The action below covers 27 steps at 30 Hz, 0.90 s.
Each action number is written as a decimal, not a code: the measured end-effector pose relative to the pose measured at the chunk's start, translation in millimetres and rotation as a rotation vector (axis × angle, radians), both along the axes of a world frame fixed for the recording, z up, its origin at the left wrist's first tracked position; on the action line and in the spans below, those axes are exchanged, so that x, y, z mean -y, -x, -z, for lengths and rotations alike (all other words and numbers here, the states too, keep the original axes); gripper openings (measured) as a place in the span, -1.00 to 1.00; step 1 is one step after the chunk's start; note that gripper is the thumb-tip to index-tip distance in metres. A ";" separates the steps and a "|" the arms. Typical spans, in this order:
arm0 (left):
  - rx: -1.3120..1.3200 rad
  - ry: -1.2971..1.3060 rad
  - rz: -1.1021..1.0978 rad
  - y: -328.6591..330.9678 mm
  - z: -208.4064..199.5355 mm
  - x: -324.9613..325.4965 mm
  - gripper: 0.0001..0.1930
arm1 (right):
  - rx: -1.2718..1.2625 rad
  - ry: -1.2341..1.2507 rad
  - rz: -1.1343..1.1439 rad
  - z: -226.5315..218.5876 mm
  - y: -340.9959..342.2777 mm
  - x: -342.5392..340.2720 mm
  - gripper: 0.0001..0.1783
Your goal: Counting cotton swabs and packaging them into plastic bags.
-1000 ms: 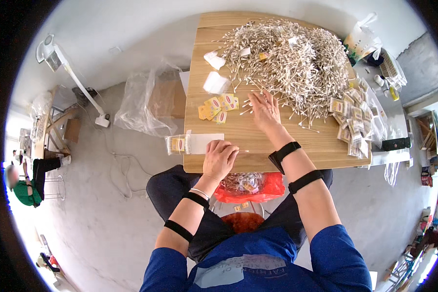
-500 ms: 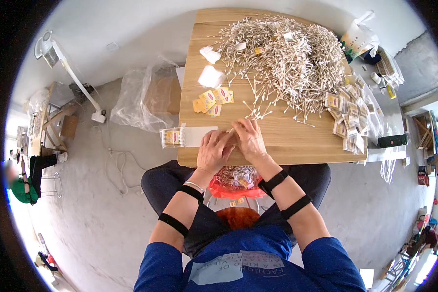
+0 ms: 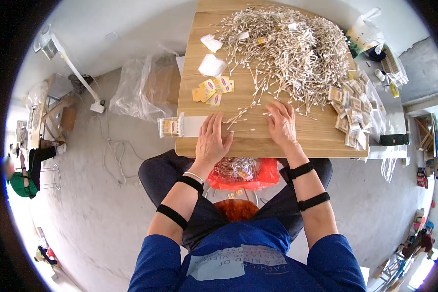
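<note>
In the head view, the left hand point(image 3: 211, 138) lies palm down near the front edge of the worktop point(image 3: 316, 138), its fingers straight and close together, gripping nothing that shows. It covers the right end of a white strip point(image 3: 192, 126). At the strip's other end sits a clear packet point(image 3: 170, 127) of swabs with a yellow label, jutting past the worktop's left edge.

The right hand point(image 3: 282, 124) is over the wood farther right, its fingers spread and slightly bent. A swab tip shows by its fingertips; whether it pinches that swab cannot be told. A few loose cotton swabs point(image 3: 236, 117) lie between the two hands, one of them close to the left thumb.

Beyond the hands, a large heap of cotton swabs point(image 3: 292, 58) covers the worktop's far right part. Left of the heap are two white sheets point(image 3: 212, 65), with overlapping yellow cards point(image 3: 213, 90) nearer the left hand. Filled packets point(image 3: 350, 109) are piled at the worktop's right edge.

Below the front edge, a red bag point(image 3: 265, 177) holding more swabs sits between the person's knees. A crumpled clear plastic sheet point(image 3: 136, 92) is left of the worktop.
</note>
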<state>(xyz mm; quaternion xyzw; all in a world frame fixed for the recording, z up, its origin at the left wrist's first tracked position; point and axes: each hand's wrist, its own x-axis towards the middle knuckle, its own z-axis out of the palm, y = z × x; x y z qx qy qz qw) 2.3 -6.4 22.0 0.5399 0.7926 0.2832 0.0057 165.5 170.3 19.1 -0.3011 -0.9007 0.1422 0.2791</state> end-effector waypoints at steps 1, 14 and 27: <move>0.002 0.002 -0.002 -0.7 -0.3 0.1 -0.33 | 0.029 0.017 -0.026 -3.3 4.2 4.1 -0.60; 0.068 -0.138 0.032 0.2 -1.7 0.1 -0.44 | 0.156 0.006 -0.208 -6.5 54.7 37.8 -0.84; 0.108 -0.132 -0.004 0.4 3.0 -1.0 -0.50 | 0.055 0.057 -0.001 -1.3 33.9 18.7 -0.78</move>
